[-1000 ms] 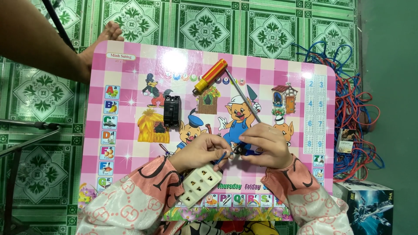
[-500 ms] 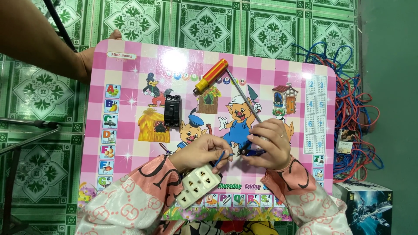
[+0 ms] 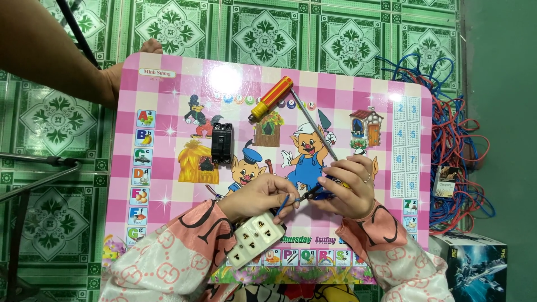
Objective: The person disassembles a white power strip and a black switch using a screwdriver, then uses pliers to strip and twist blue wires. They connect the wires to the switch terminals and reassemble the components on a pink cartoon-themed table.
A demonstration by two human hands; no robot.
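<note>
Left hand (image 3: 258, 197) and right hand (image 3: 347, 187) curl fingertip to fingertip.

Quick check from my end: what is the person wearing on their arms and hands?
Both arms are in long, shiny, pale pink sleeves printed with a repeating white interlocked-letter pattern and thick black curved lines near the cuffs. The left hand is bare, with no glove. The right hand is also gloveless and has a thin ring on one of its fingers. No watch or bracelet shows.

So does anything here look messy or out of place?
Yes: a tangle of loose red and blue wires sprawls over the green tiled floor beside the pink checked cartoon table, uncoiled and knotted together.
</note>
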